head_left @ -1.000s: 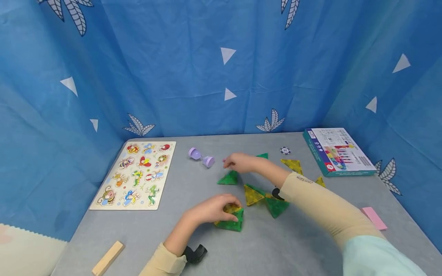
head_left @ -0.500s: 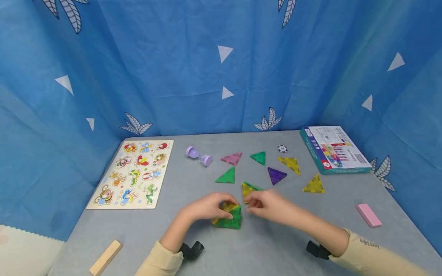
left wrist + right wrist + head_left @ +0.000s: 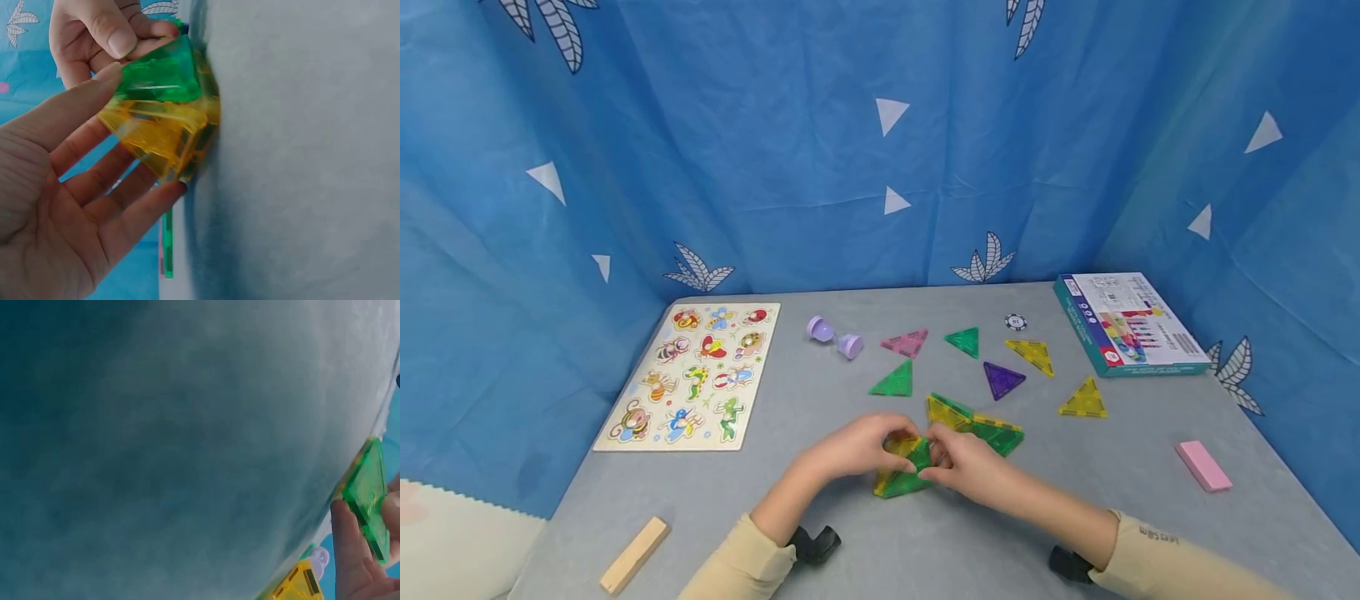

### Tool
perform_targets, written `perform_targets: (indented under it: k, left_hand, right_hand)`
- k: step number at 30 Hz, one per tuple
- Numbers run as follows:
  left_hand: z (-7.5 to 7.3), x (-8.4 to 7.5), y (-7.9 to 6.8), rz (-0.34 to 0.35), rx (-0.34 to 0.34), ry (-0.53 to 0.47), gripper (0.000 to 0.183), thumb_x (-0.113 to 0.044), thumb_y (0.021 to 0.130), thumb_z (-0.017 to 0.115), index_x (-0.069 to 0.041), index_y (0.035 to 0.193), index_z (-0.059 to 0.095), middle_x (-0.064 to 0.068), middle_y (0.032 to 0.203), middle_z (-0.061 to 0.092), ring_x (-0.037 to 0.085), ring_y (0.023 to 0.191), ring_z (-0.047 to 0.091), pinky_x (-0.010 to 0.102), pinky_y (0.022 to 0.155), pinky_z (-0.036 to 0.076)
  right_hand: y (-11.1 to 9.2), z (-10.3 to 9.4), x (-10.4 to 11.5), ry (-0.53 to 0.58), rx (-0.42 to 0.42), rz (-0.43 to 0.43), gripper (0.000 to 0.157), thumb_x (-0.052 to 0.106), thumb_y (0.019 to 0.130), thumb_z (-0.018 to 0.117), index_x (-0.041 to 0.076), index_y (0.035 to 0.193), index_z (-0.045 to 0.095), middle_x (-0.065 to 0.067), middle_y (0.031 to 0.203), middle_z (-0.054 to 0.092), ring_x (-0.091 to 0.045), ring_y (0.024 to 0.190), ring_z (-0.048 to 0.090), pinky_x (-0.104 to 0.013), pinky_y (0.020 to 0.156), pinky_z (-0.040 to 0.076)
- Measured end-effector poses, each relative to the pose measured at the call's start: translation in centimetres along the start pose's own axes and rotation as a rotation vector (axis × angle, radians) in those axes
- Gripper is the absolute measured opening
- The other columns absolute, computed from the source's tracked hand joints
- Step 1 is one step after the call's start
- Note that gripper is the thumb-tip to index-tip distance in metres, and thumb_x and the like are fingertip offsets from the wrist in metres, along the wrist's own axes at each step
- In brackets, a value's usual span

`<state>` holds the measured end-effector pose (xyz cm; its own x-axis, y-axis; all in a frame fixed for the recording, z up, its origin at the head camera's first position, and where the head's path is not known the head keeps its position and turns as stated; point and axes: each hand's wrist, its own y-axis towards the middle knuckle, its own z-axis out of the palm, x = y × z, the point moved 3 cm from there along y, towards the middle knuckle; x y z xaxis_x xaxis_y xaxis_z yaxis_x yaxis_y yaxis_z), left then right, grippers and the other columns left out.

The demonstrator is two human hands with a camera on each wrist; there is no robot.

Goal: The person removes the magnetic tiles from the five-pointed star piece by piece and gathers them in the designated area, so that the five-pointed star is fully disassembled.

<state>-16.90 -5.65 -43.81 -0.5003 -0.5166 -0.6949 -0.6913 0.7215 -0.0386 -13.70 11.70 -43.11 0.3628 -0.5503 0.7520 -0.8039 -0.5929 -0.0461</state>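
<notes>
Between both hands is a standing cluster of green and yellow translucent magnetic tiles (image 3: 895, 482). My left hand (image 3: 861, 450) grips it from the left, and the left wrist view shows its yellow part (image 3: 150, 137) above the fingers and its green part (image 3: 162, 78) by the thumb. My right hand (image 3: 973, 471) pinches the cluster's right side with thumb and fingertips, which partly hide it. Just behind the right hand, joined yellow and green tiles (image 3: 1000, 433) lie on the table. In the right wrist view, fingers (image 3: 350, 550) show beside a green tile (image 3: 369, 490); whose they are I cannot tell.
Loose triangle tiles lie further back: green (image 3: 895, 381), pink (image 3: 906, 342), purple (image 3: 1002, 380) and yellow (image 3: 1084, 400). An insect puzzle board (image 3: 688, 379) is at left, with a wooden block (image 3: 635, 555) nearer. Purple cups (image 3: 850, 346), a box (image 3: 1138, 325) and a pink block (image 3: 1203, 466) surround the area.
My right hand has come back from the pink tile near the far tiles, down and toward me, to the cluster's right side. The left hand stays on the cluster, which is now slightly turned.
</notes>
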Motion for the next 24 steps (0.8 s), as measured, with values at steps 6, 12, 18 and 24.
perform_targets:
  k: [6,12,18,24]
  left_hand:
    - [0.3,0.4,-0.4,0.003,-0.008,-0.122,0.032,-0.03,0.078,0.076,-0.022,0.106,0.063,-0.014,0.098,0.06,0.002,0.093,0.055,0.026,0.083,0.048]
    - [0.1,0.8,-0.5,-0.004,-0.014,-0.182,0.03,-0.027,0.079,0.075,-0.016,0.105,0.065,-0.013,0.097,0.061,0.004,0.093,0.056,0.027,0.084,0.047]
    - [0.2,0.6,-0.5,-0.006,-0.008,-0.148,0.031,-0.027,0.079,0.075,-0.015,0.107,0.066,-0.014,0.098,0.061,0.004,0.094,0.056,0.026,0.085,0.047]
    - [0.5,0.6,-0.5,-0.021,-0.012,-0.147,0.028,-0.025,0.079,0.075,-0.017,0.104,0.065,-0.013,0.095,0.061,0.004,0.091,0.056,0.026,0.081,0.048]
  right_hand:
    - [0.0,0.1,-0.5,-0.031,-0.02,-0.054,0.018,0.015,0.084,0.069,0.016,0.095,0.054,0.009,0.069,0.052,-0.002,0.055,0.043,-0.021,0.051,0.04]
    - [-0.6,-0.7,-0.9,-0.057,0.026,-0.083,0.016,0.015,0.085,0.068,0.017,0.091,0.052,0.01,0.067,0.049,-0.002,0.055,0.042,-0.021,0.051,0.038]
    - [-1.6,-3.0,-0.3,-0.027,0.154,-0.118,0.011,0.02,0.087,0.066,0.02,0.094,0.057,0.011,0.072,0.054,-0.002,0.06,0.048,-0.021,0.054,0.043]
    - [-1.0,-7.2,2.2,0.142,0.138,-0.118,0.011,0.022,0.093,0.059,0.011,0.092,0.057,0.003,0.073,0.058,-0.01,0.064,0.053,-0.027,0.057,0.047]
